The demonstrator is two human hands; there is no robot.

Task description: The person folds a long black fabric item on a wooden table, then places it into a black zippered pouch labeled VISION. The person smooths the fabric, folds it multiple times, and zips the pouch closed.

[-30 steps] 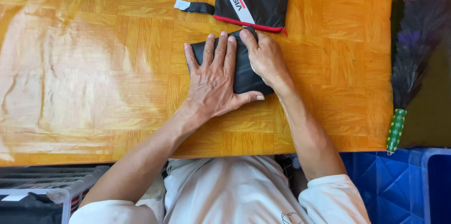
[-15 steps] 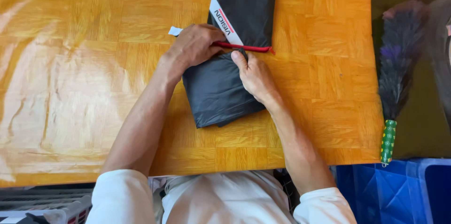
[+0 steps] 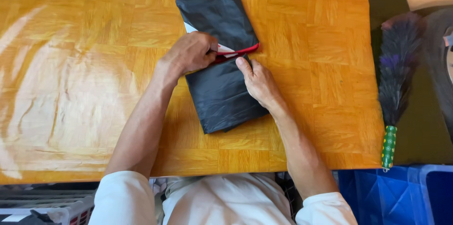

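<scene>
One black folded garment (image 3: 222, 88) lies flat on the wooden table (image 3: 94, 78), near the middle of the tabletop and angled with its far end toward the upper left. One red-trimmed edge (image 3: 238, 51) with a white strip beside it crosses the garment about halfway along its length.

Left hand (image 3: 191, 52): closed, fingers curled, pinching the cloth at the red-trimmed edge. The hand rests on the garment's left side.

Right hand (image 3: 257, 81): open and flat, palm down on the lower half of the garment. The fingertips touch the cloth just below the red trim. It grips nothing.

Both forearms extend from white sleeves (image 3: 118, 201) at the near table edge.

Surrounding items, counted:
- One feather duster (image 3: 396, 74) with dark plumes and a green patterned handle, lying off the table's right edge, well apart from the garment.
- One blue plastic crate (image 3: 401, 196) at lower right, below the duster handle.
- One pale basket (image 3: 61, 211) at lower left, partly visible.
</scene>
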